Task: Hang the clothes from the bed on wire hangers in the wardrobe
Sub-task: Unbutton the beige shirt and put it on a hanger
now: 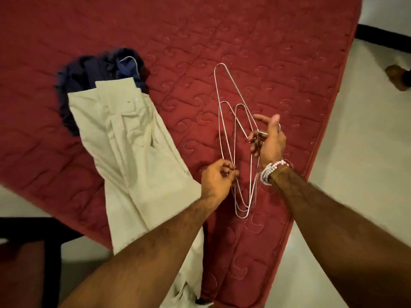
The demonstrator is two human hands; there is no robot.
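Both hands are holding a bunch of wire hangers (pixel 235 138) up over the red mattress (pixel 244 41), apparently three, tangled. The right hand (pixel 270 138) is gripping the bunch at the necks, lower fingers curled round the wire, thumb and forefinger sticking out looser. The left hand (pixel 219 176) is pinching a single wire between thumb and forefinger, other fingers curled in, just beside and nearer the person than the right-hand grip. The hangers' long axis is running away from the person: far tips pointing well beyond the right fingers, near tips hanging below both wrists. Likely step: peeling one hanger off the bunch, so the relation that matters is the pinched wire lying left of the right-hand fingers, and the pull probably needs to go leftward, away from that grip. Khaki trousers (pixel 133 138) are lying flat well to the left of the left fingers, waistband at the far end, legs running back toward the person and over the mattress edge; the left hand is the nearer one. Beyond the waistband a navy garment (pixel 89 72) is bunched up with another hanger hook (pixel 131 60) poking out. Wardrobe not in view; nothing hung yet by the look of it.
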